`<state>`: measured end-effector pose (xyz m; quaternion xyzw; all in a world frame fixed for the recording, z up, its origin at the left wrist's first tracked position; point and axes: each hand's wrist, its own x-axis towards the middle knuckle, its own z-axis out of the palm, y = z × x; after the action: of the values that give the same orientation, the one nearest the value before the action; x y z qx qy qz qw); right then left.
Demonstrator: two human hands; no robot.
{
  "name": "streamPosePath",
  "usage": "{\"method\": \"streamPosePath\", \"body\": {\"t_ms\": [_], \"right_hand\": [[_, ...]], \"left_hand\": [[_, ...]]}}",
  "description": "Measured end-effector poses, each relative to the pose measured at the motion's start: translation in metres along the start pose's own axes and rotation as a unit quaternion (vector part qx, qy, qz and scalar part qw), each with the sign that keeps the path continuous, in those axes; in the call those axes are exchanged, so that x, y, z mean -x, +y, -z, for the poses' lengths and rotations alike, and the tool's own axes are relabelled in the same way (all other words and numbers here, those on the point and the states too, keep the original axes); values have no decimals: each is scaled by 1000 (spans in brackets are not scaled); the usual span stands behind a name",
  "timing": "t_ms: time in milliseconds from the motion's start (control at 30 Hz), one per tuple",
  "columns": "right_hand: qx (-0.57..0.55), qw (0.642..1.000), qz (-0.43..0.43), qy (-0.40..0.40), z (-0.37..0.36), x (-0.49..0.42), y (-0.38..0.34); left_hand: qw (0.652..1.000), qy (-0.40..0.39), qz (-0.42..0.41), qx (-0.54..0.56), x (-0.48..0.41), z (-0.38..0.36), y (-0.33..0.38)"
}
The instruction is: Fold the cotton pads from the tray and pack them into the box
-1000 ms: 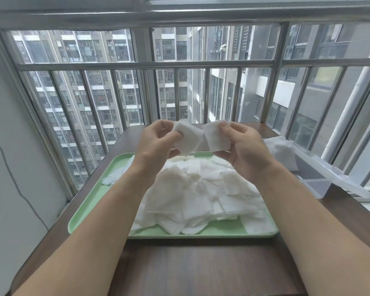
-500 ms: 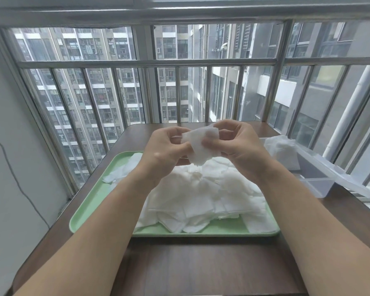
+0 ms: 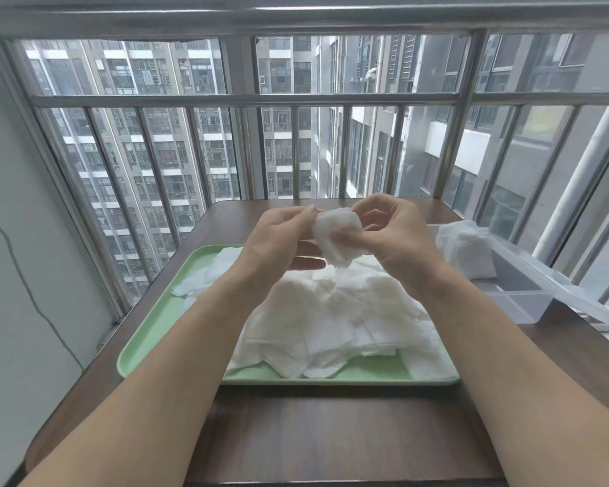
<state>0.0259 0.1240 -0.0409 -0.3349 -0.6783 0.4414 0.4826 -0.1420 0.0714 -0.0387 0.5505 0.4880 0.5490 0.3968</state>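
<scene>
Position. A single cotton pad [image 3: 336, 235], already doubled over, is held in the air at centre frame above the green tray [image 3: 145, 346]. The left hand [image 3: 278, 240] pinches the pad's left edge between thumb and forefinger, and its lower fingers lie straighter underneath. The right hand [image 3: 394, 237] grips the pad with the thumb pressed across its face and the fingers curled behind. The loose pile of cotton pads [image 3: 331, 321] covers most of the tray. The clear plastic box [image 3: 521, 304] stands at right of frame, just beside the tray, with a stack of packed pads [image 3: 468, 247] in its far end.

Risks, as judged.
1. The fold looks soft and uncreased. If either hand lets go before the other has the doubled edge secured, it may spring open.
2. A slip here drops the pad straight onto the pile, where it would be lost among unfolded ones.
3. The packed pads stand well above the box wall. Pressing another in from the side could topple them onto the wooden table [image 3: 331, 434].
4. Pads at the lower right of the tray reach its rim, under the right forearm. A low sweep toward the box could drag them off.
5. The open lid [image 3: 570, 286] lies past the box toward the window. Whether it is hinged cannot be told, and a knock may shift it.

Markings. No brand, label or writing is legible on the tray, box, lid or pads.
</scene>
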Motion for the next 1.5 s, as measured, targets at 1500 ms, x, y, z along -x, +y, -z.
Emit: {"method": "streamPosePath", "body": {"t_ms": [1500], "right_hand": [[-57, 997, -3, -52, 2, 0, -2]], "left_hand": [[998, 62, -17, -13, -3, 6, -10]]}}
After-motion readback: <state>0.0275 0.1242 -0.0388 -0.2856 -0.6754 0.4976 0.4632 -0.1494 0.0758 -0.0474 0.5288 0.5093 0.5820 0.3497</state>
